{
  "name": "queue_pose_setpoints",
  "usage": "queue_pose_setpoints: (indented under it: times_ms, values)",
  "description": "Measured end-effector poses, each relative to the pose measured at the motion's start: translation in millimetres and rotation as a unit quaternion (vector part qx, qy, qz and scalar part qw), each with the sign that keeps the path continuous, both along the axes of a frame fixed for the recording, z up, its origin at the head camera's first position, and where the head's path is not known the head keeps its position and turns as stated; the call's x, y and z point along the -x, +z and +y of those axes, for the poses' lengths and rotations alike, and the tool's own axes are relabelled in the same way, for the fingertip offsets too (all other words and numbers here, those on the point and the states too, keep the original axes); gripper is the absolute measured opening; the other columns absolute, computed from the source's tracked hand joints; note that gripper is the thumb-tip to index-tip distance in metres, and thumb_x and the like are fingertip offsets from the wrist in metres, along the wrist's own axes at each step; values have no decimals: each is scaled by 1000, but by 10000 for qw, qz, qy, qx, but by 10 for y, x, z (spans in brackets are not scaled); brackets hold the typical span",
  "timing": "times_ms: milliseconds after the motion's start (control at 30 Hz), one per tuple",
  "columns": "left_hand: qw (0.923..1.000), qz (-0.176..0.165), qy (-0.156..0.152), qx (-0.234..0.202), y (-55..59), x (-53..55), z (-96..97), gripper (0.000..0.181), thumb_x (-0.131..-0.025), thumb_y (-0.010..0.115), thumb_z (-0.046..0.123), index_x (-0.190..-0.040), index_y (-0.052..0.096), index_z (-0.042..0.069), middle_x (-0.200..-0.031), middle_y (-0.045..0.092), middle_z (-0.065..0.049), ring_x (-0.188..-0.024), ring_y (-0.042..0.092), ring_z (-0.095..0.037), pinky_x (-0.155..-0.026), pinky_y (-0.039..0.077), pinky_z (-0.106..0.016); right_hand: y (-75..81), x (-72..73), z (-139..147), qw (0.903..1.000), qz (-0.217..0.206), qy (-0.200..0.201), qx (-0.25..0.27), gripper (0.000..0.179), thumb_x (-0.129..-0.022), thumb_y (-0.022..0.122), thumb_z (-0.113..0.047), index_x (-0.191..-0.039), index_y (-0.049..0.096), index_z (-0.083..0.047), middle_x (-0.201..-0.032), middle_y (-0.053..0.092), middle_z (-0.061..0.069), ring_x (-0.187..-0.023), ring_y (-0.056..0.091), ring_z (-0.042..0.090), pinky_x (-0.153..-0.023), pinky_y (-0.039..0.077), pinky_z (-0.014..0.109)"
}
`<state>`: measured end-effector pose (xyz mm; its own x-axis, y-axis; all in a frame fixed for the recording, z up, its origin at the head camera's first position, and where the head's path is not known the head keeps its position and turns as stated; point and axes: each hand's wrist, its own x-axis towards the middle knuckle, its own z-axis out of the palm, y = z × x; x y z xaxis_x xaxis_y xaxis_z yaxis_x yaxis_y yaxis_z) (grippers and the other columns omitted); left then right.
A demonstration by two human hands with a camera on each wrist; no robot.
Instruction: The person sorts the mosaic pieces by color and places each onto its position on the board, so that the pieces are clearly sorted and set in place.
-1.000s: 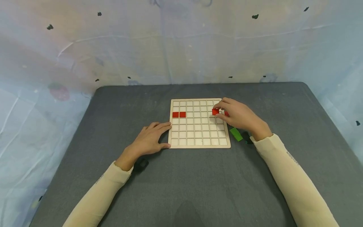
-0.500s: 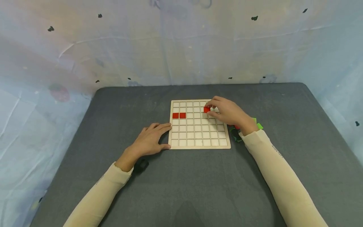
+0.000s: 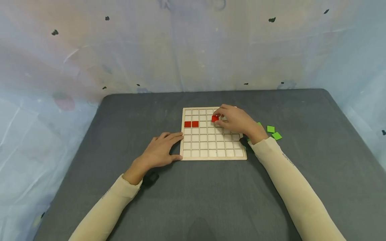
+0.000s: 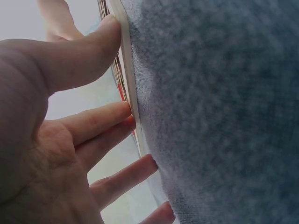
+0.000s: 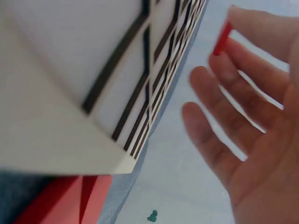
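Note:
A pale wooden grid board [image 3: 214, 159] lies flat on the dark table, two red square tiles [image 3: 195, 124] side by side in cells near its left edge. My right hand [image 3: 238, 120] pinches another red square tile [image 3: 215, 118] between thumb and fingers, over the board's upper right part. In the right wrist view this tile [image 5: 223, 37] shows edge-on, raised above the grid. My left hand [image 3: 159, 150] rests at the board's left side; in the left wrist view its thumb and straight fingertips touch the board's edge [image 4: 132, 84].
Green square tiles [image 3: 276, 136] lie on the table right of the board, partly hidden by my right wrist. The right wrist view shows red pieces [image 5: 65, 200] beside the board's edge. A pale patterned cloth [image 3: 193, 50] hangs behind the grey table [image 3: 193, 194].
My right hand has moved left across the board with the red tile, uncovering green tiles on the right. The left hand stays at the board's edge.

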<state>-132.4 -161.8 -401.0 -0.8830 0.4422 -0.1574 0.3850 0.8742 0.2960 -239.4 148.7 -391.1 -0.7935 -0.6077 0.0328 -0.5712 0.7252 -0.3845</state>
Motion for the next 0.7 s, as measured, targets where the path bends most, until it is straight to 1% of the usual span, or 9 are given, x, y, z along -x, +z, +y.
queue_pose_setpoints:
  times_ms: [100, 200, 367, 533, 700]
  values:
    - [10000, 27, -34, 15, 30, 5, -5, 78, -87, 75, 45, -154, 41, 22, -161, 36, 2, -145, 36, -32, -110, 34, -62, 4, 6, -27, 9999, -29, -8, -144, 35, -96, 68, -32, -125, 67, -14, -115, 61, 5, -97, 61, 21, -86, 52, 43]
    - [10000, -28, -28, 57, 35, 2, -8, 78, -87, 75, 45, -154, 41, 22, -161, 36, 2, -145, 36, -32, -110, 34, -61, -6, 7, -47, 9996, -93, -28, -247, 34, -95, 68, -34, -125, 67, -17, -114, 61, 3, -97, 62, 20, -85, 53, 41]
    - [10000, -71, 10, 36, 27, 6, 1, 78, -87, 75, 45, -154, 41, 23, -161, 36, 3, -145, 35, -32, -111, 34, -61, -9, 2, -75, 9999, -8, 31, -128, 33, -94, 70, -32, -124, 68, -16, -112, 61, 2, -95, 61, 19, -84, 53, 39]
    - [10000, -84, -20, 17, 33, 10, 17, 79, -87, 75, 45, -154, 40, 23, -161, 35, 3, -145, 35, -32, -110, 33, -62, -23, -8, -120, 9999, -80, 51, -116, 38, -94, 70, -35, -126, 67, -15, -115, 62, 2, -92, 61, 17, -83, 53, 37]
    - [10000, -48, 7, 66, 29, 11, 6, 79, -86, 75, 46, -154, 40, 23, -161, 36, 3, -145, 35, -31, -110, 33, -62, 19, -16, -179, 9999, -39, 90, -71, 36, -95, 70, -34, -126, 67, -16, -116, 62, 1, -94, 62, 17, -84, 54, 37]
